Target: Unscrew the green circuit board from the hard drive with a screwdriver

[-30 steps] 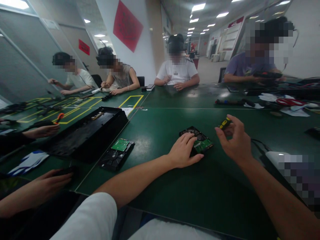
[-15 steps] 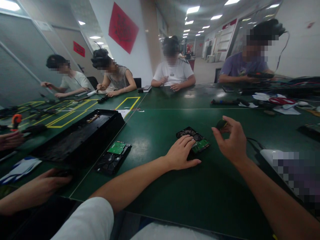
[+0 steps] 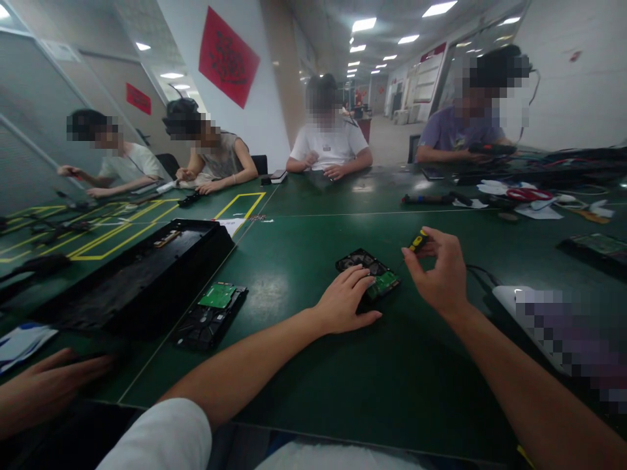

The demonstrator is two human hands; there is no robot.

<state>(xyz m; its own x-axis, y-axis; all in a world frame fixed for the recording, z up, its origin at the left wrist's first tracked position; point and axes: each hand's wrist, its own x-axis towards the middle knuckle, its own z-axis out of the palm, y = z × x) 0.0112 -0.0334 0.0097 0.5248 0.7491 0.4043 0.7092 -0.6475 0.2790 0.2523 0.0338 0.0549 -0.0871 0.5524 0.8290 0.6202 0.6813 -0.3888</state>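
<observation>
My left hand (image 3: 345,297) lies with fingers stretched over the near-left part of a hard drive (image 3: 386,282), its thumb apart from them. The drive rests flat on the green table, with part of its green circuit board and black casing showing; my fingers hide the rest. To the right, my right hand (image 3: 438,267) pinches a small black and yellow screwdriver (image 3: 418,241) by its handle, above the table and apart from the drive. The screwdriver's shaft is hard to make out. Left of my forearm sits a second hard drive (image 3: 213,313), circuit board up.
A long black casing (image 3: 147,274) stands at left, beside a co-worker's hand (image 3: 63,385). A laptop-like device (image 3: 533,320) with a cable is at right. Another board-bearing part (image 3: 595,251) lies behind it. Tools (image 3: 431,199) and wires are farther back. Several people sit opposite.
My right hand has turned the screwdriver, so its yellow side now shows. My left hand stays on the drive. The whole view has shifted slightly.
</observation>
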